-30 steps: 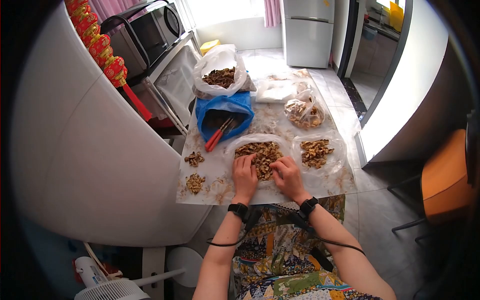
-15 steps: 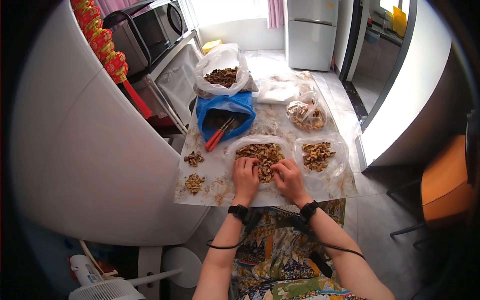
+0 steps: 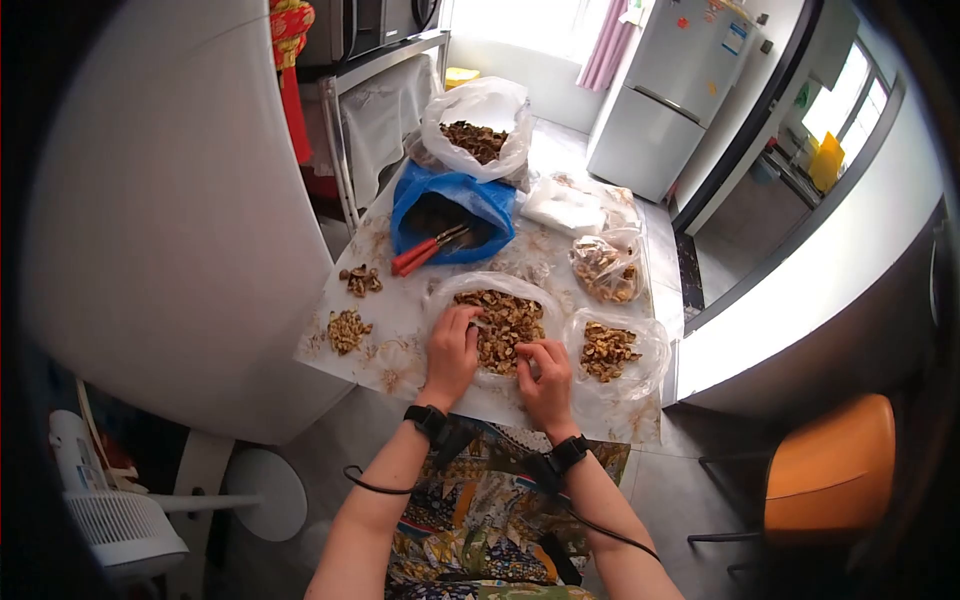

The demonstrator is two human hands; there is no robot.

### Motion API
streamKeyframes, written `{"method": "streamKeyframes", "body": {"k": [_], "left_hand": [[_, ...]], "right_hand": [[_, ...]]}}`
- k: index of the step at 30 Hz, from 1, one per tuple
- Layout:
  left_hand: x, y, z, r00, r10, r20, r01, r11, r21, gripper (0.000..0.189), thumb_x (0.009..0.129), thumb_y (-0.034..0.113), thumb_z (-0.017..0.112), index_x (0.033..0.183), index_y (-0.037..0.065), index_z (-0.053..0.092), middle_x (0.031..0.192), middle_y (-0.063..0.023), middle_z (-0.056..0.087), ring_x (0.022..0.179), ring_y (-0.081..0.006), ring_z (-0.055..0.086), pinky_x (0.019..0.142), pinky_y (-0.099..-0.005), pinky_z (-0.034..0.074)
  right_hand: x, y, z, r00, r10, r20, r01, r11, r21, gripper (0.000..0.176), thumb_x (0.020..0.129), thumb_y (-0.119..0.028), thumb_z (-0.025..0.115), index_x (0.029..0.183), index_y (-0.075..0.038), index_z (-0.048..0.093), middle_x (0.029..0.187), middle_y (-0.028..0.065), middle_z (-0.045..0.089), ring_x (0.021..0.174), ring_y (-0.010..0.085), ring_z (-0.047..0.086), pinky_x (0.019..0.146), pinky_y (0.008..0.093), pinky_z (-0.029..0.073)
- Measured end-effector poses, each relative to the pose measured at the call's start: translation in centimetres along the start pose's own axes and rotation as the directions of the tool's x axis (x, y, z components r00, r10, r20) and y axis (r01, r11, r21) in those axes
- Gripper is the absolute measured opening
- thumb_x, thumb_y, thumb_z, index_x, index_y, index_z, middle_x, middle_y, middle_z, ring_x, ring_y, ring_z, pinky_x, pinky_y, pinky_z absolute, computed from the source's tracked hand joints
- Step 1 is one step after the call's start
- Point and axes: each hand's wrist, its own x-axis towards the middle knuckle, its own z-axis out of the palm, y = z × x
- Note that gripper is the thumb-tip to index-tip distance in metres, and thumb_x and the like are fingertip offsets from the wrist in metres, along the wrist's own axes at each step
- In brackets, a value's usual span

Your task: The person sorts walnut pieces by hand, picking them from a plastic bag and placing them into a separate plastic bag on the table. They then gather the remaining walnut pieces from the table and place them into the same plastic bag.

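Brown walnut pieces (image 3: 508, 318) fill an open clear plastic bag near the table's front edge. My left hand (image 3: 453, 350) rests at the left side of this pile, its fingers bent over the pieces; what its fingertips hold, if anything, is too small to tell. At the lower right of the same pile is my right hand (image 3: 545, 380), thumb and fingers pinched together on something I cannot make out. Another bag of walnut pieces (image 3: 608, 350) lies just right of my right hand. Two small piles, a darker one (image 3: 361, 280) and a paler one (image 3: 347, 331), lie to the left.
Red-handled pliers (image 3: 415, 257) lie in the mouth of a blue bag (image 3: 455, 215). Behind stands a white bag of dark pieces (image 3: 476, 140). A tied clear bag (image 3: 607, 268) is at the table's right. An orange chair (image 3: 832, 472) and a fan (image 3: 120, 525) flank the table.
The camera view has tilted and turned, so the table appears rotated and farther left. Both hands remain at the same pile, with the left hand's fingers lifted slightly at its left side.
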Motion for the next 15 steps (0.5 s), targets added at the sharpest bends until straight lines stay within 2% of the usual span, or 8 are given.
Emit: {"method": "streamKeyframes", "body": {"k": [5,8,11,15], "left_hand": [[-0.3,-0.5,0.3,1.000,-0.001,-0.009,0.001,1.000,0.024,0.044,0.089,-0.002,0.058,0.133,0.000,0.055,0.139,-0.0194,0.055,0.128,-0.0384,0.053,0.108,-0.0449,0.042],[-0.4,-0.6,0.4,1.000,0.017,0.010,-0.017,0.997,0.071,0.049,0.089,0.000,0.060,0.138,0.000,0.051,0.143,-0.0186,0.052,0.131,-0.0389,0.050,0.111,-0.0460,0.040],[-0.7,-0.8,1.2,0.999,0.035,0.019,-0.038,0.971,0.235,0.050,0.089,0.002,0.061,0.138,-0.001,0.052,0.143,-0.0189,0.052,0.134,-0.0381,0.048,0.114,-0.0467,0.038],[-0.7,-1.0,1.2,0.993,0.073,0.090,-0.097,0.952,0.290,0.044,0.089,0.003,0.061,0.132,-0.001,0.057,0.140,-0.0172,0.054,0.134,-0.0371,0.047,0.114,-0.0466,0.037]], "right_hand": [[0.0,0.1,0.1,1.000,0.007,-0.008,-0.007,1.000,0.007,0.017,0.082,0.002,0.068,0.099,-0.002,0.070,0.098,0.0124,0.065,0.095,0.0325,0.062,0.083,0.0407,0.051],[-0.1,0.2,0.2,1.000,0.007,-0.015,-0.007,1.000,0.011,0.018,0.082,0.002,0.068,0.099,-0.002,0.071,0.098,0.0121,0.065,0.095,0.0324,0.062,0.083,0.0405,0.051],[-0.1,0.3,0.2,1.000,-0.003,-0.015,0.003,1.000,-0.001,0.017,0.082,0.001,0.069,0.098,-0.003,0.071,0.098,0.0119,0.065,0.095,0.0323,0.062,0.083,0.0403,0.051],[0.0,0.2,0.2,1.000,-0.015,-0.019,0.015,1.000,-0.012,0.016,0.082,0.001,0.069,0.098,-0.003,0.071,0.098,0.0117,0.066,0.096,0.0321,0.062,0.084,0.0402,0.051]]}}
